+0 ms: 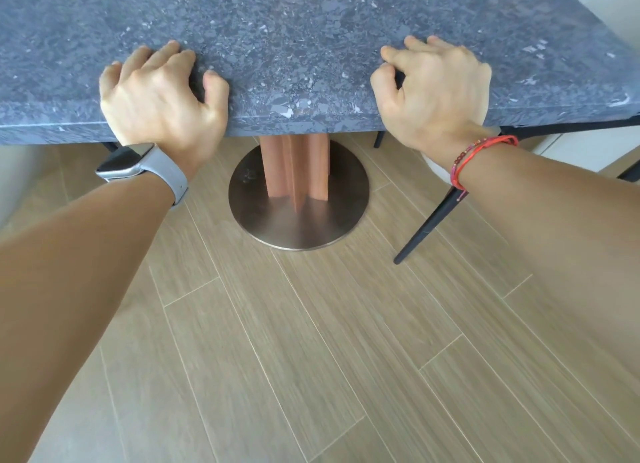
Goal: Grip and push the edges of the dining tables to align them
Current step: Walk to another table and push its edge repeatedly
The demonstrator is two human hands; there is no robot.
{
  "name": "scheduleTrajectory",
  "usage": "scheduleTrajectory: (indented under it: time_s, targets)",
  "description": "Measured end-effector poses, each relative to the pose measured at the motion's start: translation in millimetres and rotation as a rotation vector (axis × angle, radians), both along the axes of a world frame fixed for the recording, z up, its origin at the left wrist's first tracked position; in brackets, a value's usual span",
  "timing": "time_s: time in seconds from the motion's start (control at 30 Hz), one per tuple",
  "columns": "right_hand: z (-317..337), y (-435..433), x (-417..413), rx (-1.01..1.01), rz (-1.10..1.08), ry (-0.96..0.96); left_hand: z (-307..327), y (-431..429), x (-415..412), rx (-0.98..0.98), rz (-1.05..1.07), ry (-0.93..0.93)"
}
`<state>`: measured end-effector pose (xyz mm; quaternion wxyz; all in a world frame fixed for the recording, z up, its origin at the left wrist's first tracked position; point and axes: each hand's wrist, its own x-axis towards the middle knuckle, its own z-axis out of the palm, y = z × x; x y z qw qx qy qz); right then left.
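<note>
Grey speckled stone dining table [311,46], thick-edged, on a reddish wooden pedestal [294,164] with a round metal base [301,220]. Below, pale wood-look plank floor [311,341]; black chair leg [429,220] just right of the base. Left hand [159,95], watch [138,164] on wrist, and right hand [433,91], red bracelet [478,154] on wrist, well apart, both clamped over the near edge, fingers curled on top.
</note>
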<state>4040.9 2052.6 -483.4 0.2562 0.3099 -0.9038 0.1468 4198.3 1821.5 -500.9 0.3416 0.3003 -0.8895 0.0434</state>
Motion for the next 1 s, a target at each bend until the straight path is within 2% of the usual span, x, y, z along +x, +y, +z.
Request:
scheduleTrajectory:
  time_s: [0.37, 0.53, 0.73, 0.9, 1.0]
  targets:
    - [0, -2, 3, -0.035, -0.014, -0.013, -4, -4, 4, -0.058, -0.053, 0.079]
    - [-2, -2, 1, -0.083, -0.006, 0.025, -7, -3, 4, -0.042, -0.058, 0.108]
    - [-6, -3, -2, -0.066, 0.011, -0.028, -7, -4, 7, -0.002, -0.072, 0.103]
    - [-2, -1, -3, -0.021, 0.008, -0.117, 8, 6, 10, 0.2, -0.042, -0.059]
    - [8, 3, -1, 0.033, 0.027, -0.233, 28, 11, 14, 0.432, -0.079, -0.182]
